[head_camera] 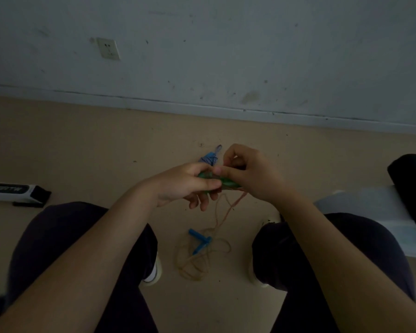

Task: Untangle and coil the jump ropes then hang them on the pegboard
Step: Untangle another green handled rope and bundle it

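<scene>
I sit above the floor with both hands raised between my knees. My left hand grips the green handles of a jump rope. My right hand pinches the thin orange rope right above those handles. The orange rope hangs down to a loose tangle on the floor. Two blue handles lie crossed in that tangle. A blue-and-white striped rope bundle lies on the floor just beyond my hands, partly hidden by them. No pegboard is in view.
A white wall with a socket stands ahead. A white-and-black box lies on the floor at left. A black object on a white surface sits at right. My shoes flank the tangle.
</scene>
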The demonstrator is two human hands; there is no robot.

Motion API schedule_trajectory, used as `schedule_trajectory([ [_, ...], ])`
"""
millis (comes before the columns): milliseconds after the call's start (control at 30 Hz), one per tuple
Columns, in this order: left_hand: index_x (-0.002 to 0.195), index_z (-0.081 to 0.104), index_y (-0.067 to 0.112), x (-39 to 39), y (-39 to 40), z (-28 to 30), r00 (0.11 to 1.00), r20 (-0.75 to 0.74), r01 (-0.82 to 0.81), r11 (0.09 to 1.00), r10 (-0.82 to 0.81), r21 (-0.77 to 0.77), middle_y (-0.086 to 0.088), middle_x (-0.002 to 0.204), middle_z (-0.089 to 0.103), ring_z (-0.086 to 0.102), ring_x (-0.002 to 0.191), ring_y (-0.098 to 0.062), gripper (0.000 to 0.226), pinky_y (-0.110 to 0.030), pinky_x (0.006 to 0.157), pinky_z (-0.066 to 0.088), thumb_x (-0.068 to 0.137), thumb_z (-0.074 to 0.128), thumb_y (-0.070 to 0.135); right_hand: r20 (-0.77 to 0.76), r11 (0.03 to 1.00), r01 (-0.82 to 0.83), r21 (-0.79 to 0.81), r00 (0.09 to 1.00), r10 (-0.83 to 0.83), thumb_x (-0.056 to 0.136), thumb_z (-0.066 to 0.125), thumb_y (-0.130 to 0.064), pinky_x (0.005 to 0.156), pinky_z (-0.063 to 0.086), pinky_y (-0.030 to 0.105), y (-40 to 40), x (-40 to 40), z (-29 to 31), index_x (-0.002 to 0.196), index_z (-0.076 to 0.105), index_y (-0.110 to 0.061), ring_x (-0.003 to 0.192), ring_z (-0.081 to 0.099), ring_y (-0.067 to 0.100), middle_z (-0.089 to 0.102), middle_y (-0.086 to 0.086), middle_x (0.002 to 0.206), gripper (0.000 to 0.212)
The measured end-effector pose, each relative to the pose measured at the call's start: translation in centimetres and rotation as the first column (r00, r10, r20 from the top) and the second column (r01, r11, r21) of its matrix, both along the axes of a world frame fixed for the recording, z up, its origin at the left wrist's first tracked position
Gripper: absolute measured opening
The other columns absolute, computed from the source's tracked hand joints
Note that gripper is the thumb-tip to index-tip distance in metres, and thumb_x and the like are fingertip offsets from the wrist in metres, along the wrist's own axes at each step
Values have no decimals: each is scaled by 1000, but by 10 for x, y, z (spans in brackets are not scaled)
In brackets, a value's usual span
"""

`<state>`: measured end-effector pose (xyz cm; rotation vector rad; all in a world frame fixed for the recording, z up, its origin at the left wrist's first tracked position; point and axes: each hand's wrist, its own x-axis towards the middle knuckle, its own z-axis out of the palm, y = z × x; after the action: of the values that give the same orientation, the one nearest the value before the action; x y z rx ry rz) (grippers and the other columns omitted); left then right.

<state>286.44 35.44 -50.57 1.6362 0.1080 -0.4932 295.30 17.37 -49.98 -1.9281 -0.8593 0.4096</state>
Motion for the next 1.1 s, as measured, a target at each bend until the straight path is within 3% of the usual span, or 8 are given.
schedule_trajectory([
  [100,130,54,14,-2,0,1,999,-37,17,998,-20,-63,-2,81,67,59,60,-16,29,-23,48,43,104,51,25,-101,999,41,27,994,-38,82,77,-31,42,37,15,-1,2,-2,84,44,-21,44,50,-1,59,-6,52,35],
  [200,133,54,14,-3,-1,1,999,-52,4,996,-8,-89,-5,82,65,55,59,-16,31,-24,47,41,105,47,27,-65,999,19,39,998,-16,84,75,-32,44,37,21,-2,4,-5,81,39,-23,49,45,6,52,-5,58,37],
  [333,123,57,22,-3,-5,0,999,-46,2,1000,-2,9,-2,79,63,52,60,-15,21,-25,49,37,105,49,30,-34,999,-25,43,999,26,88,73,-28,51,34,22,-1,6,-10,71,46,-24,52,38,2,45,-17,57,31],
  [533,108,58,28,-4,-6,-3,995,87,36,990,-48,136,4,76,62,50,56,-8,9,-23,50,40,99,61,30,-84,1000,19,-19,996,-21,86,74,-34,56,44,23,0,3,-8,79,62,-19,59,54,4,62,-3,72,20],
  [633,108,55,29,-2,-7,-3,990,131,29,990,-47,136,3,78,65,53,57,-11,10,-23,50,40,101,59,24,-182,998,23,-52,983,-32,87,72,-38,54,45,19,-1,2,-2,86,65,-16,59,57,1,64,-5,77,23],
  [800,120,48,24,-1,-12,-6,979,201,-50,988,19,146,0,80,70,61,60,-16,26,-25,51,42,99,63,22,-346,1000,2,-24,938,-10,88,71,-33,64,57,28,-3,2,6,93,66,-6,65,66,12,70,6,78,28],
  [933,140,43,34,-3,-9,-6,961,277,-59,985,13,160,0,79,71,64,60,-15,47,-24,52,45,99,63,22,-431,1000,-9,0,902,8,88,70,-34,76,60,40,-6,3,5,98,67,-6,80,71,31,73,18,92,30],
  [1100,126,57,27,1,-10,-3,908,352,-243,970,227,1,1,73,69,61,57,-15,30,-23,48,44,100,60,14,-598,985,-1,172,794,105,85,67,-41,82,57,41,-10,8,7,105,71,-10,84,71,30,73,21,99,38],
])
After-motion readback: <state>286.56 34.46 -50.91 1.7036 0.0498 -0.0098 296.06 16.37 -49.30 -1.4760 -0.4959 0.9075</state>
